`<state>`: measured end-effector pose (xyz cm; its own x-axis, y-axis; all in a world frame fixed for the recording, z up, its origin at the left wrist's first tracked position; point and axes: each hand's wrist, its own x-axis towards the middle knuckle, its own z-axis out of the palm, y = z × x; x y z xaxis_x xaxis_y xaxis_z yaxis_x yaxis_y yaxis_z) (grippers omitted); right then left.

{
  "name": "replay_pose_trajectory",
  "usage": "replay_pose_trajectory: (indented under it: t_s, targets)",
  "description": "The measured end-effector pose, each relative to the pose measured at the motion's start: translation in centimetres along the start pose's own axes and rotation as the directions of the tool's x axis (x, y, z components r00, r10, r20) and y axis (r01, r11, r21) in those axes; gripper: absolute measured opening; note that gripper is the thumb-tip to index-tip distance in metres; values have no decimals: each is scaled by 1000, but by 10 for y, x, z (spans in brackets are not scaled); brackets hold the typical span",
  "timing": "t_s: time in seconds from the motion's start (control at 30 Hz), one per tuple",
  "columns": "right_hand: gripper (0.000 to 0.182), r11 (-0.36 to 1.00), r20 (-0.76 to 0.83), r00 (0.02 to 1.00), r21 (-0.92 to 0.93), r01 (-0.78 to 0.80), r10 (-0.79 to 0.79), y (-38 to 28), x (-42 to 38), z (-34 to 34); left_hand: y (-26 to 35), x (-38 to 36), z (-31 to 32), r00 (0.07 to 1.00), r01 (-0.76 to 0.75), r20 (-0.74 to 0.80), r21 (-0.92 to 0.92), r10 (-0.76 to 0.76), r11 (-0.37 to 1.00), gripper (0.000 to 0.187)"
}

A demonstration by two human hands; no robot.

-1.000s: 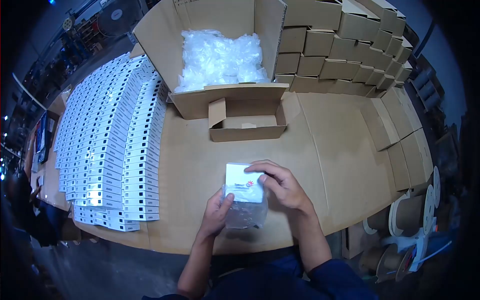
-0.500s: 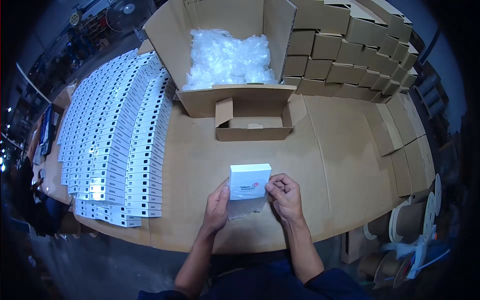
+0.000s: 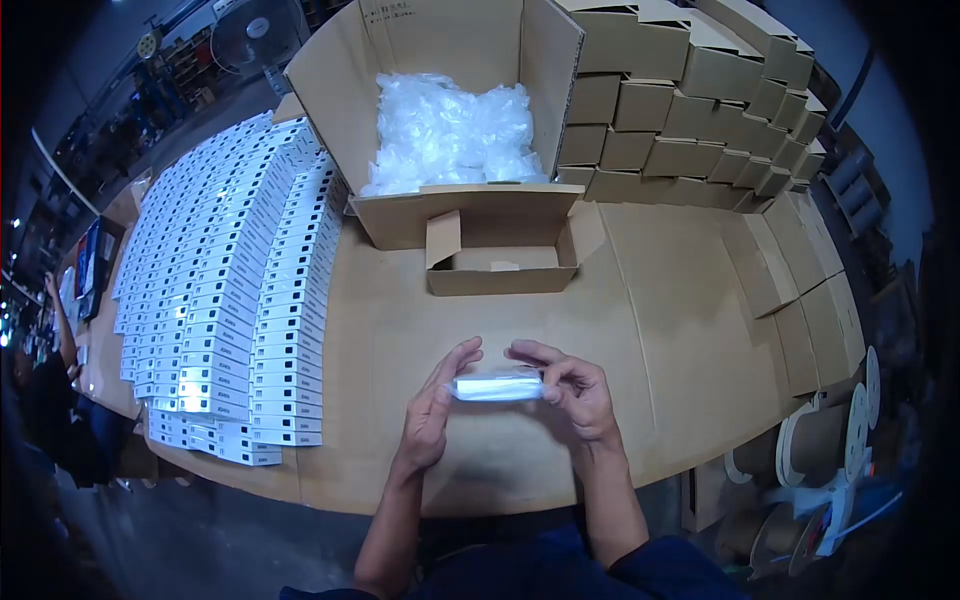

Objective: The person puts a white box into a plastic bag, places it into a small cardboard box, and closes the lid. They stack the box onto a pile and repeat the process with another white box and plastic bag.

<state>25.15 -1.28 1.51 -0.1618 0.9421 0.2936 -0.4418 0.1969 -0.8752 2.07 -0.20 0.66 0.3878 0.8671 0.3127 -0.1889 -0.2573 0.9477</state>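
Observation:
Between my hands, above the table, is a small white box in a clear plastic bag, seen edge-on. My left hand holds its left end, thumb at the near corner and fingers stretched up behind. At the right end my right hand pinches the box with thumb and fingers. Beyond them stands an open brown carton, its inside showing only cardboard. Behind that, a large cardboard box holds a heap of clear plastic bags.
Stacks of white boxes cover the table's left side. Brown cartons are piled at the back right, with more cartons along the right edge. Spools stand off the right side. Another person is at the far left.
The white box has tipped from showing its printed face to edge-on, and the bag's loose end no longer hangs below it. The far-left person's arm has come into view.

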Motion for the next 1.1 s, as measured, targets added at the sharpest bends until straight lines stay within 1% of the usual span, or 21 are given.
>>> replay_pose_trajectory:
  t_s: [0.07, 0.1, 0.2, 0.27, 0.33, 0.37, 0.4, 0.47, 0.5, 0.53, 0.6, 0.63, 0.67, 0.73, 0.8, 0.87, 0.9, 0.93, 1.0, 1.03, 1.1]
  targets:
    - [9, 995, 33, 998, -95, -44, 48, -7, -2, -2, -5, 0, 4, 998, -3, -61, -140, -6, 990, 58]
    - [6, 986, 7, 994, 127, -112, 112, -14, -3, 5, -6, -1, 6, 996, -4, -91, -210, -15, 978, 57]
    - [7, 996, -25, 996, -19, -84, 83, -9, -6, 1, -1, -3, 8, 991, 18, -127, -103, -31, 995, 56]
    - [11, 995, -64, 994, 48, -83, 86, -4, -9, 0, 0, -3, 13, 979, 6, -199, -160, -38, 987, 53]
    - [20, 987, -129, 989, 155, -48, 68, -3, -5, 12, -1, -2, 17, 962, 14, -265, -214, -72, 977, 49]
    - [38, 975, -161, 983, 212, -58, 93, -5, -6, 22, -3, -3, 18, 949, 30, -296, -241, -103, 970, 47]
    - [44, 990, -152, 984, 122, -71, 89, 4, -7, 25, -4, -4, 22, 935, 48, -325, -271, -138, 961, 45]
    - [58, 994, -136, 987, -64, -90, 81, 30, -13, 24, -7, 0, 35, 895, 101, -412, -189, -172, 977, 41]
    - [73, 993, -132, 986, 69, -91, 99, 40, -19, 31, -13, -3, 39, 873, 144, -446, -146, -195, 979, 42]
    - [78, 992, -161, 986, 127, -26, 47, 47, -22, 31, -20, -3, 40, 851, 182, -482, -101, -208, 978, 42]
    - [87, 967, -229, 972, 236, 99, -43, 55, -25, 33, -27, 1, 39, 798, 116, -559, -227, -227, 967, 42]
    - [86, 949, -211, 974, 285, 136, -77, 49, -23, 36, -24, 5, 38, 781, 105, -567, -296, -263, 949, 42]
    - [82, 992, -184, 983, 121, 43, -21, 48, -26, 34, -22, 7, 36, 766, 87, -571, -361, -294, 928, 42]
    - [74, 968, -153, 984, -219, -125, 93, 44, -29, 24, -17, 11, 31, 828, 60, -496, -383, -260, 922, 44]
    - [57, 982, -222, 969, -125, -140, 110, 42, -30, 22, -7, 14, 31, 880, 30, -411, -451, -237, 892, 47]
    - [42, 989, -282, 951, -31, -143, 129, 40, -28, 22, -10, 14, 31, 920, 46, -380, -142, -98, 989, 46]
    - [37, 990, -317, 939, -2, -139, 131, 32, -26, 26, -9, 13, 30, 941, 70, -328, -62, -87, 996, 46]
    - [33, 993, -295, 950, -36, -115, 99, 27, -24, 27, -7, 12, 31, 958, 85, -275, 21, -76, 996, 47]
    - [27, 993, -248, 968, -100, -64, 37, 23, -20, 27, 2, 6, 28, 979, 168, -123, 38, -163, 985, 47]
    - [23, 990, -238, 971, -127, -67, 35, 23, -20, 26, -2, 3, 32, 972, 179, -126, -142, -197, 974, 36]
    - [16, 981, -215, 976, -181, -73, 33, 23, -22, 23, -5, 0, 34, 976, 139, -152, -131, -158, 982, 28]
